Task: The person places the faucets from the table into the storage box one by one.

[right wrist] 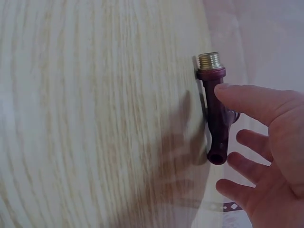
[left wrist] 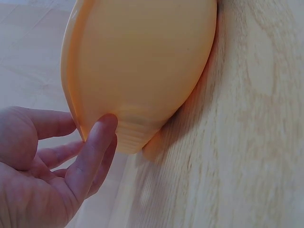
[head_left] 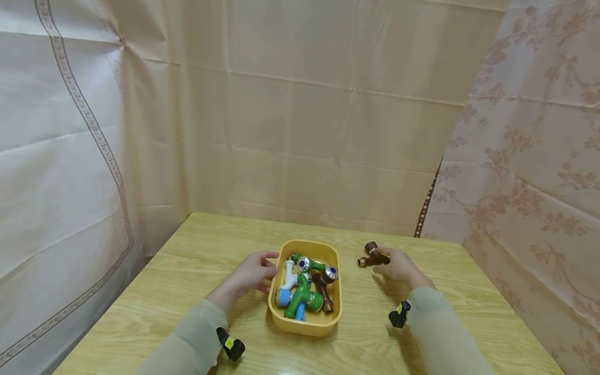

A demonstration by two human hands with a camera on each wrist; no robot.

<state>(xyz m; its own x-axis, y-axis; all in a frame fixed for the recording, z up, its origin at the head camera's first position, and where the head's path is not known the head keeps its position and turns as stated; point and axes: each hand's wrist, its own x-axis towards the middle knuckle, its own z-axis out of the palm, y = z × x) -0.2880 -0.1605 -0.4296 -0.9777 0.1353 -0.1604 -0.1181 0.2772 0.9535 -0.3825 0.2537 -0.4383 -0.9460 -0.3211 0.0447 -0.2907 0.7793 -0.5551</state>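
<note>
A brown faucet [head_left: 373, 256] with a brass threaded end lies on the table to the right of a yellow tub [head_left: 305, 327]. My right hand [head_left: 398, 266] is at this faucet [right wrist: 217, 114]. In the right wrist view the straight thumb overlaps its body near the threaded end, while several relaxed fingers stand beside the spout; the index finger is hidden. My left hand [head_left: 252, 271] is at the tub's left side, fingers loosely bent. One fingertip meets the outer wall of the tub [left wrist: 142, 61] and another is right at the rim.
Inside the tub are a green faucet [head_left: 301, 297], a white faucet [head_left: 289, 276], a blue piece [head_left: 283, 297] and another brown faucet [head_left: 323, 291]. The tub stands on a wooden table [head_left: 225, 234]. Cloth curtains [head_left: 304, 104] hang behind and on both sides.
</note>
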